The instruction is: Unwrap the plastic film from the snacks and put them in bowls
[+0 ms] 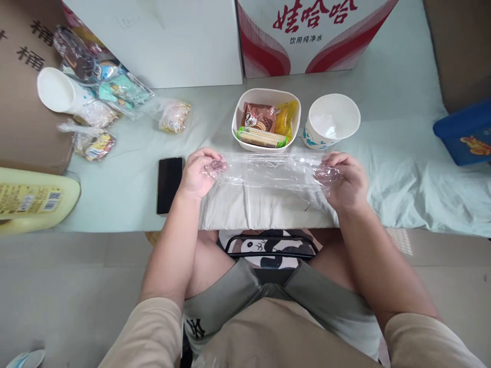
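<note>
A sheet of clear plastic wrap [268, 171] is stretched between my two hands, above the front of the cloth-covered table. My left hand [198, 174] pinches its bunched left end. The right end is gathered in the closed fingers of my right hand [347, 181]. Just beyond the film stands a white plastic container [236, 130] holding a brown snack packet [261, 116], a yellow packet [286, 118] and a green-edged wrapped wafer [263, 138]. To its right is a white paper bowl [333, 120] with a blue pattern. The container's top is uncovered.
A phone [169, 185] lies beside my left hand. Several wrapped snacks [174, 115] and a tipped paper cup [57, 91] are at the left, near a yellow jug [38, 199]. White boxes [307, 56] stand behind; a blue package [466, 133] is at the right.
</note>
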Motion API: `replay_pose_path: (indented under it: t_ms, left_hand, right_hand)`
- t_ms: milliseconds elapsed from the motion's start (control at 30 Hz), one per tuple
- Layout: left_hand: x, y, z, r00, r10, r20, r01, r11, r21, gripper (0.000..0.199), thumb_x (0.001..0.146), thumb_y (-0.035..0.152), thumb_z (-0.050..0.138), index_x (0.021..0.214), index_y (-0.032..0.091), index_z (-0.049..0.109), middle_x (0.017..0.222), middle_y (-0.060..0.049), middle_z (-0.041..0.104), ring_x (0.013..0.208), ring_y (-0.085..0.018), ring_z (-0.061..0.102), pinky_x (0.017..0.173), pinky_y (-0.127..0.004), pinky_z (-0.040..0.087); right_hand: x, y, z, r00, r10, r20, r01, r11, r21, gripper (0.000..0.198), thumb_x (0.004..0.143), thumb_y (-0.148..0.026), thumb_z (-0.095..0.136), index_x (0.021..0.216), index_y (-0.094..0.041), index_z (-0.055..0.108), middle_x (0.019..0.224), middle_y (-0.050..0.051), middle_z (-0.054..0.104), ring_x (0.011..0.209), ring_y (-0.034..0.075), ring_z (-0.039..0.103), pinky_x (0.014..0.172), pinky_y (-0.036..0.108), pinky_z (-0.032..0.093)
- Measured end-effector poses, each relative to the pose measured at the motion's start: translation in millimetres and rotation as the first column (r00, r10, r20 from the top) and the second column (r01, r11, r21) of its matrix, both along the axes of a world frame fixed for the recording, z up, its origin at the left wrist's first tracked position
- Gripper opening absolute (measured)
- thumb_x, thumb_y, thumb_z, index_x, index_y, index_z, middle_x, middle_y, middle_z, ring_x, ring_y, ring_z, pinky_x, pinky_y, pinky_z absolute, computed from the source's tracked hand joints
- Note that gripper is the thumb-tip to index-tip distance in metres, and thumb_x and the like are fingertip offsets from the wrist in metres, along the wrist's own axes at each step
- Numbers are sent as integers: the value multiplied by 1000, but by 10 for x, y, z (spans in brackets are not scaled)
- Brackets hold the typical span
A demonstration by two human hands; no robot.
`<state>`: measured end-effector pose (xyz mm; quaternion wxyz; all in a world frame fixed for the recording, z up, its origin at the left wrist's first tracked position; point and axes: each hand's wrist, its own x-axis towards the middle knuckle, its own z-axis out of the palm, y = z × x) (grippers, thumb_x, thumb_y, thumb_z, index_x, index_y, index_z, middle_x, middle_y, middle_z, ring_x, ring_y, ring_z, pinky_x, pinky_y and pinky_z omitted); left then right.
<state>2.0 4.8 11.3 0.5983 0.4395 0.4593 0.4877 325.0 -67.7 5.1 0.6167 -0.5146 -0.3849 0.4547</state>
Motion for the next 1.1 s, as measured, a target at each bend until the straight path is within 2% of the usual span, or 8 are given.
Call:
replay_pose_path:
  t_ms: [100, 167, 333, 467, 633, 733, 900, 1100]
  left_hand:
    - [10, 6, -4, 998, -15, -53, 14, 1000, -21, 39, 81, 57, 56, 67, 21, 61, 71, -6, 67, 73, -20, 73, 66, -33, 63]
    - [21, 5, -29, 996, -16, -91, 15, 1000, -10, 46, 81, 64, 57, 67, 20, 61, 73, -7, 67, 80, -23, 75, 68, -34, 63]
    - [54, -17, -102, 988, 29, -151, -12, 994, 108, 39, 60, 43, 87, 78, 19, 63, 83, -3, 69, 77, -18, 74, 68, -28, 61]
    - [50, -43, -96, 982, 11, -190, 11, 994, 111, 44, 62, 34, 85, 100, 23, 65, 114, -6, 72, 81, -15, 74, 52, -19, 53]
    - [28, -62, -69, 979, -29, -199, 40, 998, 53, 55, 68, 35, 83, 120, 29, 66, 146, -7, 62, 79, -14, 74, 44, -17, 46]
    - [25, -64, -68, 970, -84, -230, 89, 996, 13, 60, 68, 33, 83, 125, 31, 66, 150, -8, 60, 70, -11, 72, 39, -16, 39]
    - [46, -61, -79, 958, -145, -248, 142, 989, -32, 63, 68, 30, 85, 129, 33, 68, 152, -9, 58, 66, -9, 69, 34, -15, 26]
    - [14, -39, -96, 981, -102, -168, 96, 995, -42, 71, 63, 30, 94, 129, 36, 69, 152, -6, 59, 68, -10, 69, 41, -17, 32]
  right_hand:
    - [18, 5, -20, 998, 42, -45, -44, 998, -42, 52, 80, -76, 56, 71, -25, 59, 89, 7, 60, 74, 20, 61, 61, 37, 56]
    - [5, 4, -54, 998, 46, -42, -48, 997, -65, 53, 81, -78, 57, 75, -24, 60, 90, 5, 60, 76, 19, 65, 65, 36, 59]
    - [-52, 0, -147, 994, -4, 105, 11, 997, -74, 29, 76, -40, 81, 94, -26, 63, 102, 0, 62, 75, 12, 68, 67, 26, 59]
    - [-41, 7, -191, 992, -9, 123, 12, 1000, -28, 57, 70, -28, 86, 120, -34, 59, 115, 2, 67, 75, 13, 68, 64, 28, 59]
    - [-35, -19, -215, 989, 93, 112, -75, 985, -154, 40, 79, -31, 81, 113, -28, 61, 87, -1, 65, 73, 15, 69, 65, 29, 61]
    - [-35, -38, -210, 987, 56, 150, -34, 989, -142, 31, 86, -33, 75, 112, -30, 58, 94, -2, 61, 63, 11, 66, 56, 26, 58]
    - [-2, -48, -212, 943, -16, 333, 38, 997, -62, 21, 94, -36, 67, 111, -31, 56, 103, 1, 57, 49, 5, 51, 38, 23, 37]
    - [66, -55, -285, 883, -74, 463, 76, 997, 14, 32, 94, -37, 66, 124, -33, 55, 116, 5, 59, 59, 9, 58, 47, 27, 45]
